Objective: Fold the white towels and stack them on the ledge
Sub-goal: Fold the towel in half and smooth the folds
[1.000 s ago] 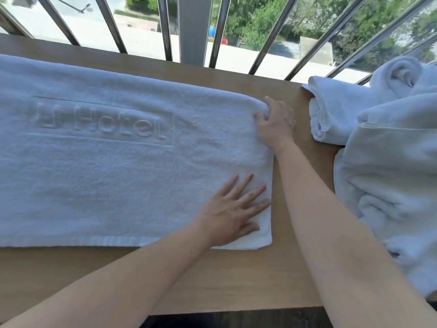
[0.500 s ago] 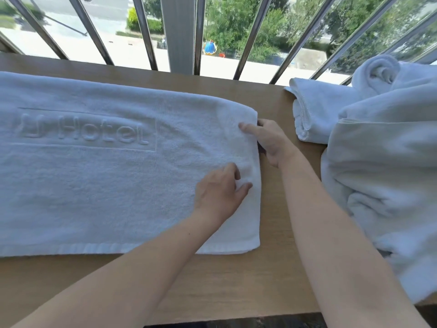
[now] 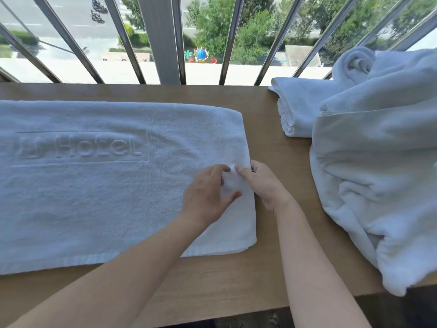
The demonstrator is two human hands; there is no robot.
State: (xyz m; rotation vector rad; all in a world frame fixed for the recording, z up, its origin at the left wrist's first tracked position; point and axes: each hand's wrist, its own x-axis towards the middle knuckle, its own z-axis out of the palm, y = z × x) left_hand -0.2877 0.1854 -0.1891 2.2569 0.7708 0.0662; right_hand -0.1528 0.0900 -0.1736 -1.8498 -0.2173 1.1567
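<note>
Hotel towel (image 3: 94, 197), white terry, embossed: flat on wooden ledge (image 3: 224, 280), pinched nr R short edge by L hand (image 3: 208, 195) & at that edge by R hand (image 3: 264, 183); prob. soft, limp, light, non-slip, best held by edge corners.

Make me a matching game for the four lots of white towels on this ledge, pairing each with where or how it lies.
Things:
1. lettered towel
2. folded towel
3. rolled towel
4. crumpled heap

Places or states:
a. hangs over the front edge of the ledge
b. spread flat on the left
c. spiral end showing, far back right
d. neat layers near the railing

Pairs: 1-b, 2-d, 3-c, 4-a
</note>
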